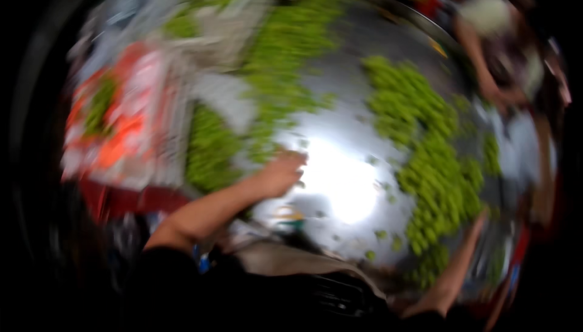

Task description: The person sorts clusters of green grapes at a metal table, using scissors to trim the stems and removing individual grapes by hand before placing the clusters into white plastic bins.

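Observation:
My left hand (283, 173) is over the shiny metal table (340, 180), close to the near end of a strip of small green produce (285, 47). Motion smears its fingers, and I cannot tell whether anything is in them. At the near right, my right hand (478, 221) is beside a larger heap of green produce (425, 150). Its fingers are blurred too. The pieces look small and rounded, but the blur hides their exact kind. A few loose green pieces (381, 235) lie scattered between the two heaps.
On the left stands a light crate (173, 119) beside orange and clear plastic bags (118, 144) with greens on them. Farther back are pale containers (225, 47) holding more greens. Another person (495, 47) is at the far right, beyond the table's raised rim (419, 19).

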`<state>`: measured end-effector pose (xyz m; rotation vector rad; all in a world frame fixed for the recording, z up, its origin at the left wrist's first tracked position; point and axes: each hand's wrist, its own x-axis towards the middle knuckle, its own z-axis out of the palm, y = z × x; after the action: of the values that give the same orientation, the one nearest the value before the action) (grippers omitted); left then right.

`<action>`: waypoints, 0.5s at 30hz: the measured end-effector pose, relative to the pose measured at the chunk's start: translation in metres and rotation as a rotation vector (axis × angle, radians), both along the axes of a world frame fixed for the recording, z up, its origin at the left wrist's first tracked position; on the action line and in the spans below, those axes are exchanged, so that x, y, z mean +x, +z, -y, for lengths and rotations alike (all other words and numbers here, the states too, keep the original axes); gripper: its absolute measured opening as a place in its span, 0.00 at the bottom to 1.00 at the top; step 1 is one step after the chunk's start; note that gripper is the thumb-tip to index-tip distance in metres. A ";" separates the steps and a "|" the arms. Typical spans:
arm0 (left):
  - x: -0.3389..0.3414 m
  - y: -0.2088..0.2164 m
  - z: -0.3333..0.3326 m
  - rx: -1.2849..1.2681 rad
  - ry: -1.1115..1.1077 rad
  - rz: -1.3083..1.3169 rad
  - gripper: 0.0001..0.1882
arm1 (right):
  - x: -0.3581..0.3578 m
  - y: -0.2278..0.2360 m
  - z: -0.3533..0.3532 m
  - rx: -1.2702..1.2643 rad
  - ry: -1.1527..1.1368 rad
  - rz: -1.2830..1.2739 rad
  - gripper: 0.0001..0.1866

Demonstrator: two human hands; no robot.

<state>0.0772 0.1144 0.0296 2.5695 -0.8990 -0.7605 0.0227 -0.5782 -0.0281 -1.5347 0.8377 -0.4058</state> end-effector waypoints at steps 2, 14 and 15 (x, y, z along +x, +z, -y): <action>-0.016 -0.007 -0.016 -0.351 0.259 -0.053 0.30 | -0.001 -0.017 0.030 -0.093 -0.071 0.014 0.34; -0.082 0.196 -0.235 -0.672 1.048 0.968 0.15 | 0.010 0.099 -0.316 -0.549 0.463 0.213 0.26; -0.074 0.200 -0.275 -0.842 1.179 0.881 0.14 | 0.005 0.097 -0.330 -0.526 0.532 0.236 0.25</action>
<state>0.0029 0.3899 0.2296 1.9812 0.2472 0.9204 0.0281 -0.2481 0.0691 -2.0663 0.1140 -0.4172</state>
